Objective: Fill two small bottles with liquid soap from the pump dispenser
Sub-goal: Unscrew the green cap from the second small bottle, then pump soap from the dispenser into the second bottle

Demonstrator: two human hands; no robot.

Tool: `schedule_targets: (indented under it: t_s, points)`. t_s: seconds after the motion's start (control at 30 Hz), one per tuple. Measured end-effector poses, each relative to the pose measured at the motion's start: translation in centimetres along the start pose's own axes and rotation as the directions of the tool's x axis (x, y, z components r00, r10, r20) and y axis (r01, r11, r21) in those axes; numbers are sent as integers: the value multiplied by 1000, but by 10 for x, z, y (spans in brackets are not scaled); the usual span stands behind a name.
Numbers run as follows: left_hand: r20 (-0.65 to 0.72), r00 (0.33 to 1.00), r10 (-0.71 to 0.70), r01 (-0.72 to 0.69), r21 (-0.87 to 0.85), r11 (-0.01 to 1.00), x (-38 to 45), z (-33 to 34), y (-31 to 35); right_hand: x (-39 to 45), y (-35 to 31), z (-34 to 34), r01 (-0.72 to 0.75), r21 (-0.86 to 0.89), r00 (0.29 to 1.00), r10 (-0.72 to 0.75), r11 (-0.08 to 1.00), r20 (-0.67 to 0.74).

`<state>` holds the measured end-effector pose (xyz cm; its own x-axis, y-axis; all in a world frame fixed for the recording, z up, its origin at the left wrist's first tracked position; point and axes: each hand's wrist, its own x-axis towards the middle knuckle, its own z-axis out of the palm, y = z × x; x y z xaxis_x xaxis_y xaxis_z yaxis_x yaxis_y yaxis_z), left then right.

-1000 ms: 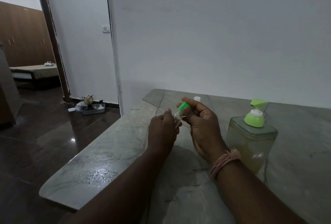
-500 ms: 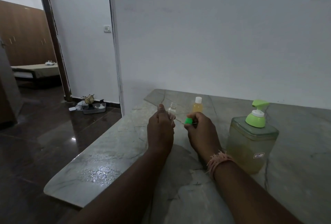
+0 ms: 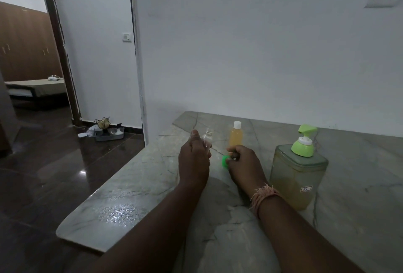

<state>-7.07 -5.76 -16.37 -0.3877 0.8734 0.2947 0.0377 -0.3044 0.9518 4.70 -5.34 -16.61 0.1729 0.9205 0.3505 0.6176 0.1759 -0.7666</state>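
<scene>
My left hand (image 3: 193, 159) grips a small clear bottle (image 3: 207, 140), uncapped, its neck sticking up above my fingers. My right hand (image 3: 245, 163) rests low on the marble counter (image 3: 135, 185) and pinches a green cap (image 3: 225, 161) at its fingertips. Behind my hands stands a second small bottle (image 3: 235, 135), full of yellow liquid and closed with a white cap. The pump dispenser (image 3: 297, 174), a square clear jar of yellowish soap with a light green pump head (image 3: 304, 140), stands just right of my right hand.
The counter ends in a rounded edge on the left, above a dark glossy floor (image 3: 43, 174). A white wall (image 3: 261, 54) backs the counter. On the floor by the doorway sits a grey tray (image 3: 109, 134) with small items.
The green cap came off the clear bottle. My right hand dropped with the cap to the counter and my left hand kept the bottle, uncovering the yellow bottle behind.
</scene>
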Motion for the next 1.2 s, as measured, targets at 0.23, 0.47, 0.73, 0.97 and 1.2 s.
schedule_targets:
  t_s: [0.23, 0.47, 0.73, 0.97, 1.2]
  points:
    - [100, 995, 7, -3, -42, 999, -3, -2, 8, -4, -48, -31, 84, 127, 990, -68, 988, -124]
    - [408, 912, 48, -12, -91, 996, -20, 4, 18, -3, -121, -85, 252, 27, 965, -249, 967, -76]
    - [619, 780, 92, 39, -194, 980, -33, 4, 20, 31, -100, -170, 58, -149, 998, -62, 987, -22]
    - [654, 746, 126, 14, -205, 979, -36, 6, 22, 25, -54, -169, -248, 178, 969, 242, 952, 52]
    - [639, 747, 183, -65, -204, 977, -43, 4, 30, 28, -48, -151, -295, 403, 928, 361, 866, -96]
